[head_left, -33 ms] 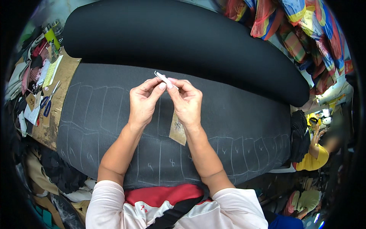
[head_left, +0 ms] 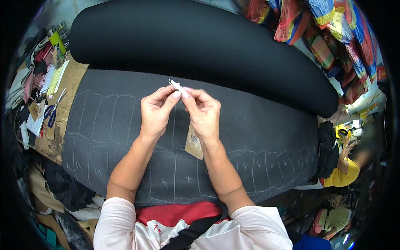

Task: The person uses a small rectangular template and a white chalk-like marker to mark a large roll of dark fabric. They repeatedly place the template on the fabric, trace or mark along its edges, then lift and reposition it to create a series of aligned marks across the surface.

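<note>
Pinched between the fingertips of both hands is a slim white stick [head_left: 178, 87], with a thin pale strand curling from its far end; its exact kind is unclear. My left hand [head_left: 156, 109] closes thumb and forefinger on it from the left. From the right, my right hand [head_left: 205, 114] grips its near end, its fingers slightly blurred. Below them lies dark grey fabric [head_left: 266, 121] covered with pale drawn outlines and marks. A brownish flat template [head_left: 194, 146] rests on this fabric, partly hidden by my right hand and wrist.
A thick black fabric roll [head_left: 187, 41] spans the far side. Blue-handled scissors [head_left: 51, 115] lie on the wooden table edge [head_left: 71, 93] at left, near papers and a green bottle [head_left: 55, 39]. Striped mesh bags [head_left: 329, 33] hang far right. A person in yellow [head_left: 343, 171] sits at right.
My right fingers have shifted slightly on the white stick, and the stick has moved a touch nearer to me. Everything else looks the same.
</note>
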Demonstrator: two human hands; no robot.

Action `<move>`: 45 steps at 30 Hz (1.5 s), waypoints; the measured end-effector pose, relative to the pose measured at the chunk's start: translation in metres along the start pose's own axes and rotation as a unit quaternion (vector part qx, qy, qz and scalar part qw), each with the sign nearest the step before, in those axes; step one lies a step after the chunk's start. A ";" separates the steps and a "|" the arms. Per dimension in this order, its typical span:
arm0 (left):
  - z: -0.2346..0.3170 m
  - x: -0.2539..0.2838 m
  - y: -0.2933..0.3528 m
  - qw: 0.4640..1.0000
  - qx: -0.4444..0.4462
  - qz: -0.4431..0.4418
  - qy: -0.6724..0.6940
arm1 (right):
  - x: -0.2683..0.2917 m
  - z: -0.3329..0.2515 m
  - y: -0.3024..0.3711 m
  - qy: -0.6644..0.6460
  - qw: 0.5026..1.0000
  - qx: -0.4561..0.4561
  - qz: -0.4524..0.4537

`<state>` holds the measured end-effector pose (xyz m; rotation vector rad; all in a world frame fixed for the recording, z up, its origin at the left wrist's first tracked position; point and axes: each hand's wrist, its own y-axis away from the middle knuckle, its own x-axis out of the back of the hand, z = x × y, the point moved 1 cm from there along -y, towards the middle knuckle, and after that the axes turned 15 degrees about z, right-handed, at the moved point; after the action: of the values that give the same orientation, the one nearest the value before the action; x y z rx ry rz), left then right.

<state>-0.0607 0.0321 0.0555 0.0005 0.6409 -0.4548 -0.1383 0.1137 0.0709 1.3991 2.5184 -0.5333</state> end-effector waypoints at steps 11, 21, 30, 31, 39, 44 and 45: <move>0.003 0.000 0.004 0.970 -0.151 -0.047 -0.184 | 0.014 0.004 0.006 0.121 0.988 0.087 0.041; -0.002 -0.003 0.007 0.992 -0.052 -0.058 -0.095 | 0.019 0.011 0.000 -0.045 0.997 -0.066 -0.009; -0.031 -0.003 0.020 0.962 -0.129 -0.068 -0.229 | 0.049 0.014 -0.009 0.071 0.984 -0.132 -0.095; -0.037 -0.005 0.024 0.966 -0.083 -0.081 -0.233 | 0.057 0.014 -0.012 0.129 0.982 -0.120 -0.061; -0.078 -0.009 0.077 0.543 -0.111 -0.422 -0.718 | 0.132 0.022 -0.017 0.540 0.835 0.086 0.069; -0.031 0.083 0.039 0.497 -0.040 -0.223 -0.838 | 0.122 0.051 -0.004 0.542 0.793 0.262 -0.092; -0.011 0.111 0.031 0.489 -0.024 -0.166 -0.856 | 0.120 0.053 -0.003 0.597 0.763 0.231 -0.096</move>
<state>0.0239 0.0162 -0.0217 -0.5915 -1.4197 -0.5711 -0.2038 0.1829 -0.0193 2.1440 3.7385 -0.3247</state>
